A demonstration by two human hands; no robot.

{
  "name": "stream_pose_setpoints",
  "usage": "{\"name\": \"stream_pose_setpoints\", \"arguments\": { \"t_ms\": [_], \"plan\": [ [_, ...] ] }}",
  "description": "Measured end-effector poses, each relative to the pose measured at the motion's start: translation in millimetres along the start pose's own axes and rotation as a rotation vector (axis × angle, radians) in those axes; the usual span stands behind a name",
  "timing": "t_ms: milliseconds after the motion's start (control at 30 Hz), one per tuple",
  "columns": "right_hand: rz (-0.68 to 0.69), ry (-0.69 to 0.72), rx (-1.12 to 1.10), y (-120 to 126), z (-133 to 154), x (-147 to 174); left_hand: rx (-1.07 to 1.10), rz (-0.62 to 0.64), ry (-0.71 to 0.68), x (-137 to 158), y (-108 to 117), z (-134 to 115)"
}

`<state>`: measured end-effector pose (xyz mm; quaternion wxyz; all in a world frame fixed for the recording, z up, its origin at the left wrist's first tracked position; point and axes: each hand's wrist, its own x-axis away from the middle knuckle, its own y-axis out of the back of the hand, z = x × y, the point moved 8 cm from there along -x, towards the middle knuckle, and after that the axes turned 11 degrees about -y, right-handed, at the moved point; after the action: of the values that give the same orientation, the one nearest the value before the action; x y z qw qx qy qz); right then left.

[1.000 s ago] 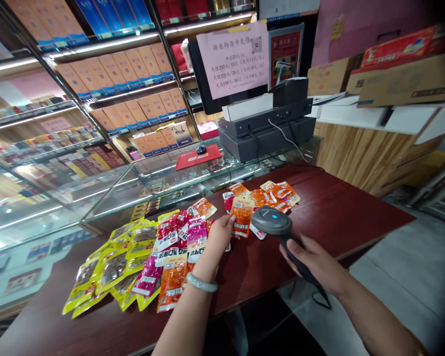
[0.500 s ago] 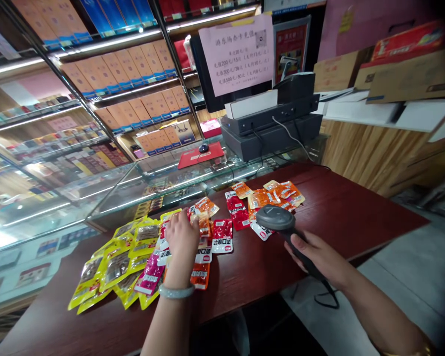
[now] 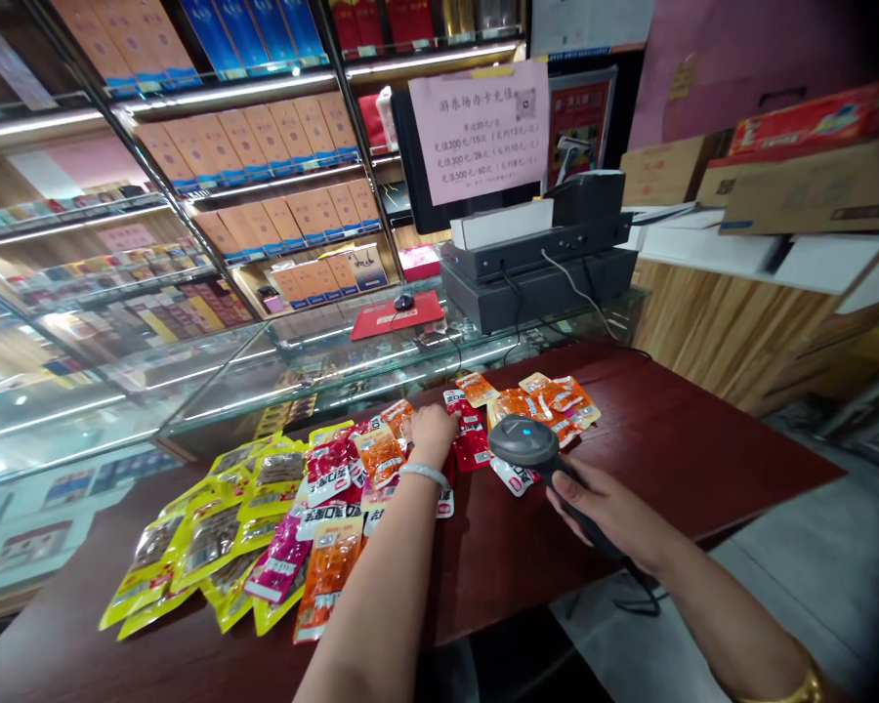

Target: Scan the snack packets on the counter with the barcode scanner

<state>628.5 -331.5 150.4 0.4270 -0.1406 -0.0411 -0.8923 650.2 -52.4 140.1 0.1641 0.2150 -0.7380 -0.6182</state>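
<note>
My right hand point(image 3: 605, 503) is wrapped round the handle of a dark grey barcode scanner point(image 3: 525, 441), whose head shows a small blue light. My left hand point(image 3: 434, 432), with a pale bangle at the wrist, is over the snack packets between an orange packet point(image 3: 378, 457) and a red packet point(image 3: 471, 439). Its fingertips are hidden, so a hold on any packet cannot be made out. Left of it lies a pile of yellow snack bags point(image 3: 209, 537), with a magenta packet point(image 3: 282, 558) on its edge. More orange packets point(image 3: 557, 395) lie just beyond the scanner.
The dark red table point(image 3: 674, 439) carries all the packets. Behind it stand a glass counter point(image 3: 227, 381), a red pad point(image 3: 381, 320) with a mouse point(image 3: 403, 303), and a monitor with a pink price sheet point(image 3: 483, 132). Cardboard boxes point(image 3: 813, 190) are stacked on the right.
My left hand has moved right, from the packets beside the yellow bags towards the red packets. The scanner has shifted slightly left in view, and its blue light now shows.
</note>
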Motion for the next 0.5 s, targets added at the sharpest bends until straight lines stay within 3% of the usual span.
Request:
{"name": "stream_pose_setpoints", "arguments": {
  "t_ms": [133, 367, 500],
  "plan": [
    [0.009, -0.008, -0.008, 0, -7, -5, 0.229, -0.006, 0.069, 4, -3, 14],
    [0.041, 0.000, -0.040, -13, -10, -14, 0.569, -0.251, 0.045, 41, 9, 28],
    [0.066, -0.023, -0.073, -24, -7, -10, 0.788, -0.328, 0.042, 58, 15, 38]
  ]
}}
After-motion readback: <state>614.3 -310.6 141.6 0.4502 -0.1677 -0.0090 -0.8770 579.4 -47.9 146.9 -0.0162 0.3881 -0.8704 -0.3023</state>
